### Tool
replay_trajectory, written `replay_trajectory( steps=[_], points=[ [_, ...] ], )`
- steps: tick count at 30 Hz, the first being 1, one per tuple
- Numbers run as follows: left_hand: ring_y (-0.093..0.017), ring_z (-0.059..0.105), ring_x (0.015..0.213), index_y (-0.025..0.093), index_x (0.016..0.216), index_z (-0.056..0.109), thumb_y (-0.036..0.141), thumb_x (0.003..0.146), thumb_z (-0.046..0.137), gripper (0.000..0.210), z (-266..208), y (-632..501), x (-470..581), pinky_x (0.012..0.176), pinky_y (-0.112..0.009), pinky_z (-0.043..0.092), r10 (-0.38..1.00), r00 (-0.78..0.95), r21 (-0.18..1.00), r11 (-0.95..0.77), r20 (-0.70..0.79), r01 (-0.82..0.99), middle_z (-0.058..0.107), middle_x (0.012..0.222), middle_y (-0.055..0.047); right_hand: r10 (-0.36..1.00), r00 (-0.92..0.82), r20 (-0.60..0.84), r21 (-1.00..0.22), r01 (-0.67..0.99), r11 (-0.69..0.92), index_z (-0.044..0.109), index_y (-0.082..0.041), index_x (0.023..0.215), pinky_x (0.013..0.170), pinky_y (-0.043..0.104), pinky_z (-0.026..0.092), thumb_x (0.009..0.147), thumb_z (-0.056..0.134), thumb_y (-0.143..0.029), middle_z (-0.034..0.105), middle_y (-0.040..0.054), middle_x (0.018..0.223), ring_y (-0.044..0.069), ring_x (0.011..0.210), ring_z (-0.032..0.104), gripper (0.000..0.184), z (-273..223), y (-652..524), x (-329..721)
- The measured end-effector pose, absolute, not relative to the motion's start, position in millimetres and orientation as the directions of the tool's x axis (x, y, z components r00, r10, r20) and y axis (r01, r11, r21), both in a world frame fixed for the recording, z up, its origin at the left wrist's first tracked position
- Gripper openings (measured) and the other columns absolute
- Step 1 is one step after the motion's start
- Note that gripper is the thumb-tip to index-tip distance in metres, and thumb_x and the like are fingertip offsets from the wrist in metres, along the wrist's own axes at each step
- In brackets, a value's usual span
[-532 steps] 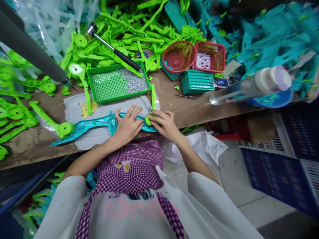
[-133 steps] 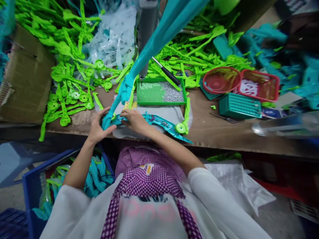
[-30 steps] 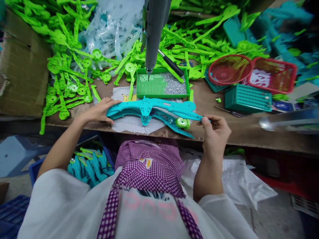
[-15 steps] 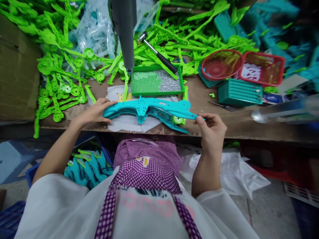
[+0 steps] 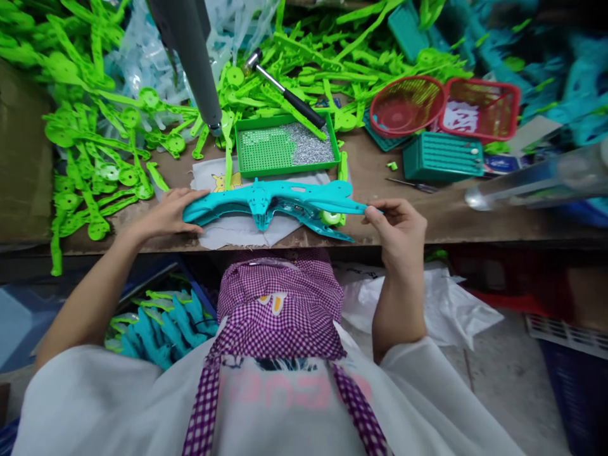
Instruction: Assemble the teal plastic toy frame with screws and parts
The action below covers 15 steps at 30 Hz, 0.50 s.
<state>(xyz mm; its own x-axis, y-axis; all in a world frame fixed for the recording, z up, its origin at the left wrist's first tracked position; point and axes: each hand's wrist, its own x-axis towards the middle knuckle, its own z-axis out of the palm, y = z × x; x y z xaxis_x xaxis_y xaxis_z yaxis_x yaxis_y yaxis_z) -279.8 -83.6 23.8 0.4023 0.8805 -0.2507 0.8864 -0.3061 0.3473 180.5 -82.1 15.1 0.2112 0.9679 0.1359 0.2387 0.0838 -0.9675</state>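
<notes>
A turquoise plastic bow-shaped shell (image 5: 308, 193) lies lengthwise over the front of the bench. Its left end sits in my left hand (image 5: 173, 212), thumb in front and fingers behind. My right hand (image 5: 399, 225) pinches the shell's right tip between thumb and fingers. A lower turquoise half (image 5: 327, 234) shows beneath, spread apart from the upper one toward the right. Between the halves, dark inner parts are too small to make out. A round light-green piece (image 5: 331, 218) shows by the gap. Under the shell is a white cloth (image 5: 213, 237) with a yellow cartoon print.
Behind the shell stands a green tray (image 5: 266, 170) of small metal screws, with a hammer (image 5: 304, 107) across its corner. A grey power screwdriver (image 5: 194, 63) hangs above. Red baskets (image 5: 408, 120) and a teal box (image 5: 441, 164) stand right. Lime-green parts (image 5: 109, 139) pile up behind.
The whole view has shifted, so the bench things appear further left and slightly higher. Both hands keep their hold on the shell, which has hardly moved on the cloth.
</notes>
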Motion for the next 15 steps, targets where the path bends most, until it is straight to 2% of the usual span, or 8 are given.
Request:
replay_trajectory(
  steps=[6, 15],
  points=[
    [-0.036, 0.05, 0.118, 0.019, 0.15, 0.039, 0.077, 0.073, 0.062, 0.099, 18.3, -84.3, -273.9, 0.103, -0.049, 0.041, 0.886, 0.407, 0.362, -0.313, -0.223, 0.878, 0.053, 0.13, -0.015, 0.983, 0.158, 0.098, -0.955, 0.292, 0.049, 0.067, -0.02, 0.08, 0.059, 0.026, 0.049, 0.067, 0.081, -0.053, 0.065, -0.0013, 0.071, 0.012, 0.061, 0.061, 0.038, 11.5, -85.2, 190.7],
    [-0.034, 0.054, 0.107, 0.016, 0.145, 0.046, 0.078, 0.077, 0.056, 0.093, 14.5, -86.7, -276.1, 0.095, -0.051, 0.046, 0.902, 0.405, 0.331, -0.341, -0.149, 0.88, 0.054, 0.117, -0.015, 0.999, -0.04, -0.036, -0.907, 0.42, -0.016, 0.063, -0.02, 0.079, 0.063, 0.028, 0.049, 0.072, 0.075, -0.058, 0.066, 0.0004, 0.073, 0.015, 0.067, 0.061, 0.041, -2.2, -98.4, 202.1]
  ],
)
